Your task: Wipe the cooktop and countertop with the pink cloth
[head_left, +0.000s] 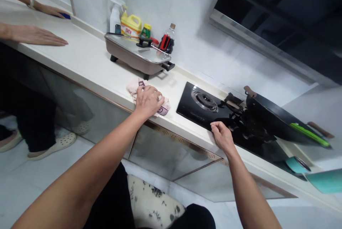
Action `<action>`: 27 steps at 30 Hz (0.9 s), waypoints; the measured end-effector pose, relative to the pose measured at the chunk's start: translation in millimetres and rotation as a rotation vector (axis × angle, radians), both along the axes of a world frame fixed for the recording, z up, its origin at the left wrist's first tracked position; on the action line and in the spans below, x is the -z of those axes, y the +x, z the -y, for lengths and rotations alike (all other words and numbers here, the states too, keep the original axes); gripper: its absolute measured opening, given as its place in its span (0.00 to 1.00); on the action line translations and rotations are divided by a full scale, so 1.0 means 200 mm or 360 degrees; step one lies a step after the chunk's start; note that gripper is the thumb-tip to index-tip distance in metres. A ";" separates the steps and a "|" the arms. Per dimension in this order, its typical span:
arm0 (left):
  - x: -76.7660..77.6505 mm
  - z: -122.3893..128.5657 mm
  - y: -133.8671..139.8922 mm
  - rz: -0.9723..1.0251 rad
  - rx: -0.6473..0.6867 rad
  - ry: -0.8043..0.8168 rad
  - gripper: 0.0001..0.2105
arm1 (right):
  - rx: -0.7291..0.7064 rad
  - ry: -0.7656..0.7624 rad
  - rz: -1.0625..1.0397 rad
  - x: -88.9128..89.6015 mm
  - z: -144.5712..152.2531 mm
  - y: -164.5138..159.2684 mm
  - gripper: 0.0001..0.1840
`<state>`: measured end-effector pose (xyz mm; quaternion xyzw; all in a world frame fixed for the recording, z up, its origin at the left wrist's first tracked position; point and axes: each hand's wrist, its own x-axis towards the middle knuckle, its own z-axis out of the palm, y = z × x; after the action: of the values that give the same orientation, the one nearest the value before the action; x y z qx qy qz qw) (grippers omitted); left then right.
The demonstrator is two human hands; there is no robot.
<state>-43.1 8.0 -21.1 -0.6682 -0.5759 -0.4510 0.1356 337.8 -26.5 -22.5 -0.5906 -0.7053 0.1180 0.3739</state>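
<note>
My left hand (pixel 149 100) presses down on a crumpled pale pink cloth (pixel 132 87) with purple print, its fingers curled over it on the white countertop (pixel 88 66) near the front edge. Just behind the cloth stands a brown electric pan (pixel 133 53) with a glass lid. At the front edge of the black gas stove (pixel 191 106), my right hand (pixel 222 134) rests with its fingers bent and thumb close to the index finger. Whether anything small is pinched there is hidden.
A wok (pixel 278 115) and green spatula (pixel 310 135) are on the stove. Behind the pan stand a spray bottle (pixel 115 16), a yellow detergent jug (pixel 130 25) and a dark sauce bottle (pixel 167 40). At left, another person's hands (pixel 40 35) touch the counter, one on a blue sponge (pixel 65 15).
</note>
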 end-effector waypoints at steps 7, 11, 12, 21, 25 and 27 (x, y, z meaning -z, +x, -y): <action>-0.01 -0.01 -0.01 -0.0062 -0.0057 -0.0024 0.13 | 0.0053 0.0133 -0.0231 0.06 0.04 -0.03 0.18; -0.02 -0.01 -0.01 -0.0030 -0.0072 -0.0100 0.13 | 0.0111 0.0157 -0.0444 0.06 0.02 -0.03 0.18; -0.02 -0.01 -0.01 -0.0022 -0.0076 -0.0112 0.13 | 0.0122 0.0166 -0.0480 0.05 0.02 -0.03 0.17; -0.04 -0.01 -0.02 -0.0090 -0.0112 -0.0138 0.14 | 0.0155 0.0220 -0.0548 0.03 0.04 -0.05 0.20; -0.05 -0.01 -0.03 -0.0171 -0.0110 -0.0182 0.14 | 0.0286 0.0282 -0.0572 0.03 0.05 -0.07 0.30; -0.06 0.01 -0.01 -0.0201 -0.0137 -0.0196 0.13 | 0.0324 0.0318 -0.0608 0.03 0.05 -0.07 0.33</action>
<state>-44.9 5.6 -8.2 -0.6770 -0.6211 -0.3655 0.1495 322.9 -37.0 -29.2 -0.5858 -0.5667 0.1190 0.5671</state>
